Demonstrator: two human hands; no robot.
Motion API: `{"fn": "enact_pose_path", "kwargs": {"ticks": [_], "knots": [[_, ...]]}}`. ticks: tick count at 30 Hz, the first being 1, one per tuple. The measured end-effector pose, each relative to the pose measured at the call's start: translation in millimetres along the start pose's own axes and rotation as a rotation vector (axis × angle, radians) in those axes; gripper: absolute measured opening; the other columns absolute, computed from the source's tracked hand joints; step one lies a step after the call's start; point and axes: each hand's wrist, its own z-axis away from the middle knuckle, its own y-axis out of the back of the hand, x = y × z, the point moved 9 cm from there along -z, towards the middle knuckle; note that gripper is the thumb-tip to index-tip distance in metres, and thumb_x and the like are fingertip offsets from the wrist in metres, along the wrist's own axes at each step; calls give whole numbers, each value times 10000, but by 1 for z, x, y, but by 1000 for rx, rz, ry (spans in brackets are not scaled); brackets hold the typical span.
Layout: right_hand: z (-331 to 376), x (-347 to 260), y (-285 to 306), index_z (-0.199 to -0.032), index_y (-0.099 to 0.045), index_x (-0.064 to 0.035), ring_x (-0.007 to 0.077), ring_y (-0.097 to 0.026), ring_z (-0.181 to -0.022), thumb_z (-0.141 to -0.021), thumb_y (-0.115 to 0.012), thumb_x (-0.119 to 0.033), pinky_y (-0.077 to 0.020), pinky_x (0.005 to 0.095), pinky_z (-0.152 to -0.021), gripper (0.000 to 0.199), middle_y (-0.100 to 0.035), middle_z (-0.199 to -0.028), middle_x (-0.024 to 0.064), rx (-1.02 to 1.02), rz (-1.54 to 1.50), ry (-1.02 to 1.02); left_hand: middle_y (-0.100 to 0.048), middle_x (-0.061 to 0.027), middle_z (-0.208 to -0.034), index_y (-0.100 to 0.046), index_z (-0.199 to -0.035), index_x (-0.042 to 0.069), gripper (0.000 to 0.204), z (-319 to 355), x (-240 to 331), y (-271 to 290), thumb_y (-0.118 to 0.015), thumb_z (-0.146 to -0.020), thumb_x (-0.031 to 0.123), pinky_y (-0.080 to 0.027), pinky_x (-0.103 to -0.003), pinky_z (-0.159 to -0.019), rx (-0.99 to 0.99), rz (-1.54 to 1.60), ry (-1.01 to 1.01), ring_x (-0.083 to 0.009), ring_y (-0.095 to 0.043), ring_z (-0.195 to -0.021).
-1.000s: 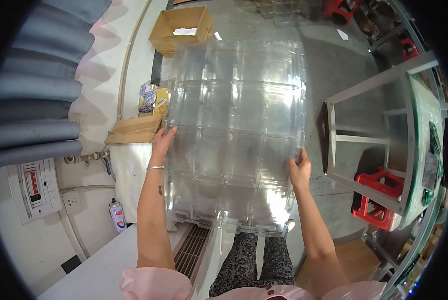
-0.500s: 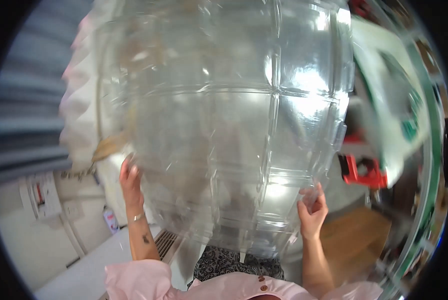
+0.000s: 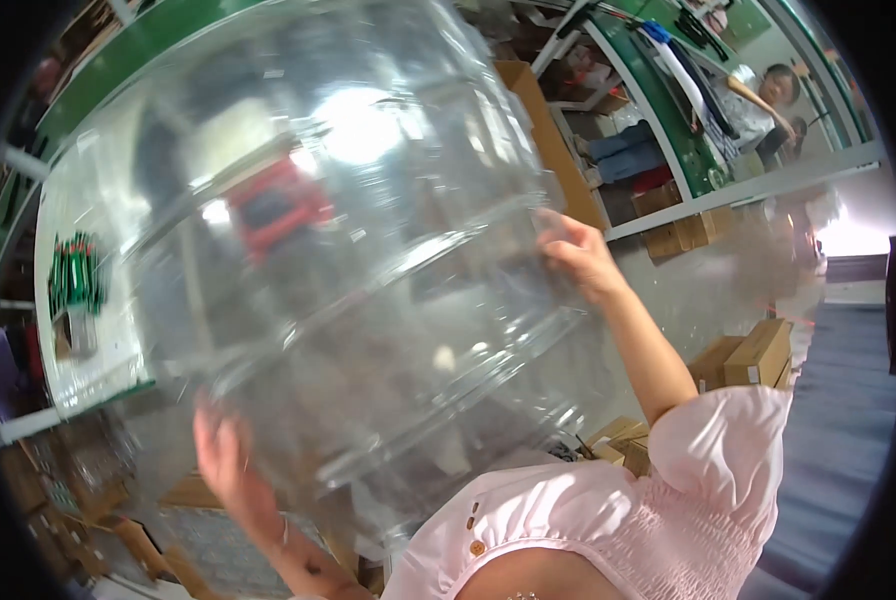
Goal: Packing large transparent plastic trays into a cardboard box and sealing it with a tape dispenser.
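Observation:
A large clear plastic sheet (image 3: pixel 388 300) with moulded ridges in a grid hangs tilted in front of me, catching bright reflections. My right hand (image 3: pixel 583 260) pinches its right edge between thumb and fingers. At the lower left edge, my left hand (image 3: pixel 230 465) holds the sheet; its fingers are blurred by motion. Through the plastic shows a red object (image 3: pixel 280 205), its kind not clear.
Beyond the sheet on the left stands a pale-topped table (image 3: pixel 98 375) with several green items (image 3: pixel 76 272) on it. Cardboard boxes (image 3: pixel 753 355) sit on the floor at right. A shelving frame (image 3: pixel 628 80) stands behind, with a person (image 3: pixel 773 95) further back.
My view has swung round to the right, from the curtain and wall toward tables and shelves. The clear plastic sheet has come along in both hands and is now tilted, right side higher.

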Motion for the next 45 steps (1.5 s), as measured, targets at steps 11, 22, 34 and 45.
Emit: {"fn": "enact_pose_path", "kwargs": {"ticks": [11, 22, 34, 45], "knots": [[-2, 10, 333, -949, -619, -53, 21, -373, -452, -707, -574, -133, -265, 195, -406, 258, -506, -627, -69, 618, 299, -311, -541, 75, -721, -581, -858, 142, 84, -117, -251, -409, -632, -816, 194, -378, -189, -535, -573, 269, 749, -30, -474, -598], [-253, -14, 314, -1132, -509, 97, 94, -497, -588, -697, -579, -121, -393, 233, -524, 491, -565, -713, 36, 416, 739, -222, -371, -30, -1350, -87, -1424, 204, 780, -206, -466, -490, -593, -830, 238, -421, -236, -676, -461, 119, 854, -123, -552, -886], [-445, 163, 311, -1133, -513, 33, 167, -605, -807, -731, -600, -207, -466, 291, -716, 477, -631, -892, 105, 116, 652, -221, -578, -25, -992, -398, -1280, 72, 419, -297, -472, -403, -497, -886, 176, -448, -233, -602, -114, -127, 618, -103, -569, -788], [-454, 128, 270, -999, -444, 47, 409, -576, -911, -770, -591, -264, -453, 452, -818, 414, -602, -955, 251, 111, 1170, -376, -564, -5, -938, -500, -1152, 148, 306, -290, -584, -421, -478, -860, 239, -449, -324, -710, -158, -291, 844, -171, -529, -829]]}}
